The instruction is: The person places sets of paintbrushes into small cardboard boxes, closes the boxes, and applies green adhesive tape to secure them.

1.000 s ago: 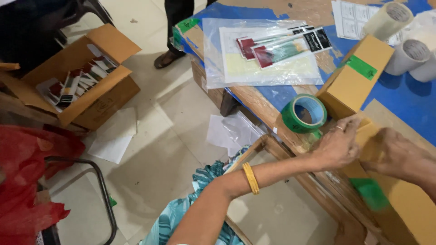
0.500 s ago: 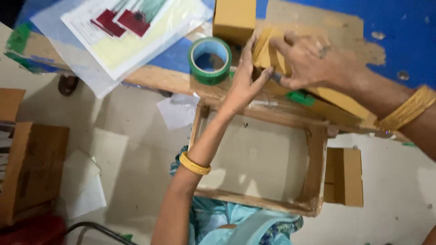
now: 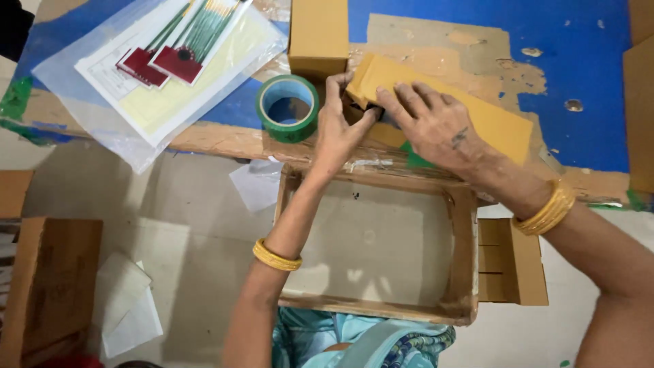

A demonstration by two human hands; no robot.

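Observation:
A long flat yellow-brown cardboard box [image 3: 477,112] lies tilted on the blue worn table [image 3: 579,75]. My right hand [image 3: 436,126] presses flat on the box's left half, fingers spread. My left hand [image 3: 340,126] pinches the box's left end, its fingertips at the end flap. Both wrists wear yellow bangles. A roll of green tape [image 3: 287,108] sits just left of my left hand. A second brown box [image 3: 318,34] stands behind the hands.
Clear plastic sleeves with green-handled paint brushes on red cards [image 3: 174,58] lie at the table's left. Below the edge is an open wooden frame [image 3: 463,272]. An open carton [image 3: 51,286] and loose white papers [image 3: 129,307] are on the floor at left.
The view has swung from the room at left to straight down on the table. The box now lies flatter, with my right hand pressed on top of it.

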